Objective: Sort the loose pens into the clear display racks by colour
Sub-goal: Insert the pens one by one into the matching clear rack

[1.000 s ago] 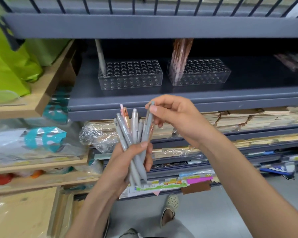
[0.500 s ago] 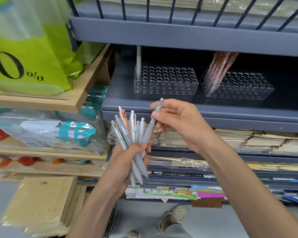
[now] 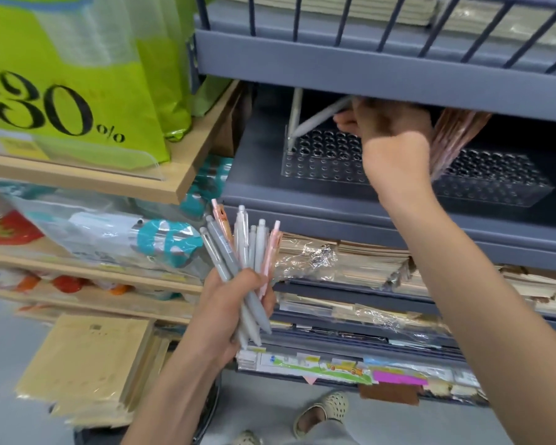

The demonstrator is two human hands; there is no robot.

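Right hand (image 3: 387, 123) pinches a grey pen (image 3: 318, 118), tilted, tip at the left rack (image 3: 318, 162) near the standing grey pen (image 3: 294, 120) — upright it over a free hole; left hand (image 3: 235, 303) clamps the bundle (image 3: 244, 252)

A lime-green paper bag (image 3: 77, 75) printed with "30%" in black stands on a pale wooden shelf (image 3: 187, 162) at the upper left, behind a clear plastic lip along that shelf's front edge. Beneath it, on a lower wooden shelf, lie clear-wrapped packets with teal markings (image 3: 161, 242) and some red and orange items, too blurred to name. Tan paper pads (image 3: 87, 367) are stacked at the lower left on the floor. The grey metal shelving unit (image 3: 366, 65) has a railed top tier holding stacked paper. Its lower tiers carry wrapped bundles of notebooks (image 3: 360, 261), and coloured labels (image 3: 395, 377) run along the bottom edge. A beige perforated clog (image 3: 323, 409) rests on the grey floor.
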